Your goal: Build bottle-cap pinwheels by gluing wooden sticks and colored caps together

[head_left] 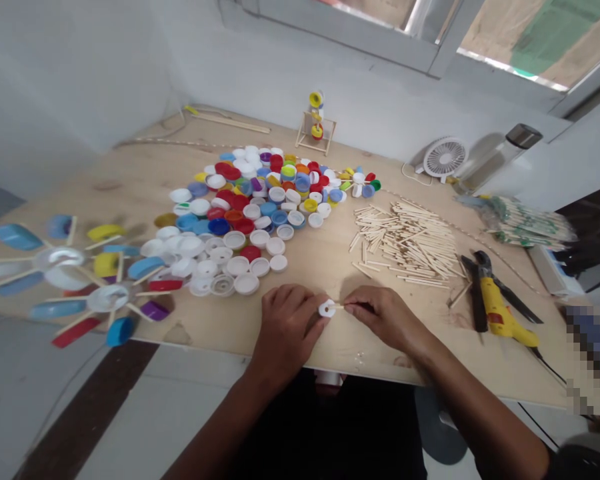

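My left hand (286,321) pinches a small white bottle cap (327,308) just above the near edge of the wooden board (330,260). My right hand (380,317) is closed on a thin wooden stick (341,307) whose tip meets the cap's side. Both hands rest close together on the board. A large heap of coloured and white bottle caps (253,200) lies behind the left hand. A pile of wooden sticks (410,243) lies behind the right hand.
Two pinwheel-like cap-and-stick wheels (80,273) lie at the left. A yellow glue gun (503,313) and black pliers (475,293) lie at the right. A small cap-and-stick stand (316,123), a white fan (445,159), a bottle (495,157) and bagged sticks (525,220) sit behind.
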Tool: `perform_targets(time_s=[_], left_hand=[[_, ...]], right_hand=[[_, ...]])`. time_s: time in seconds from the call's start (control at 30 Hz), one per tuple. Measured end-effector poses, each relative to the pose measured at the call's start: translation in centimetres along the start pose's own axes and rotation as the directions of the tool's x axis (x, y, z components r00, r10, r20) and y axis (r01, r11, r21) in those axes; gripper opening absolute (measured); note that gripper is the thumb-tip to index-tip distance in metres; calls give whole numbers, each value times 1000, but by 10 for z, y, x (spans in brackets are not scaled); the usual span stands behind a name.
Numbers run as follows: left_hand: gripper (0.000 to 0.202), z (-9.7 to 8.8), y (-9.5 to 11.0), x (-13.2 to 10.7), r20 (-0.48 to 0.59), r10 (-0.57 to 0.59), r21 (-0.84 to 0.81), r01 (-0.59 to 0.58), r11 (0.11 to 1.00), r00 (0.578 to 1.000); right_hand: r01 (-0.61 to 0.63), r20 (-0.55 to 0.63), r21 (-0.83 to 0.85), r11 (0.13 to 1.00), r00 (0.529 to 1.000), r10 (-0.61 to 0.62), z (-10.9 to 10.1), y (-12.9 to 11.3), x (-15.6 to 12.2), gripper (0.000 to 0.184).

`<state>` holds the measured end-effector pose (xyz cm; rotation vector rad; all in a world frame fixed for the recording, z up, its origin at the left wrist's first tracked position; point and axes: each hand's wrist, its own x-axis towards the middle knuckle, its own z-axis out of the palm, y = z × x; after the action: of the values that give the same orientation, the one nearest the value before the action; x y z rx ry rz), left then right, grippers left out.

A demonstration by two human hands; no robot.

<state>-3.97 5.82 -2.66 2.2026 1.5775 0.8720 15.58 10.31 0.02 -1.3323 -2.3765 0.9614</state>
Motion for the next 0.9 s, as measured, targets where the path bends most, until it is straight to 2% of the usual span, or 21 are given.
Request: perform_targets(time_s=[0.9], left_hand=[[21, 0, 0, 0, 8, 15, 8, -15, 1000, 1000]], right_hand=[[-1, -12, -23, 1000, 1000, 1, 3, 4, 2, 15]])
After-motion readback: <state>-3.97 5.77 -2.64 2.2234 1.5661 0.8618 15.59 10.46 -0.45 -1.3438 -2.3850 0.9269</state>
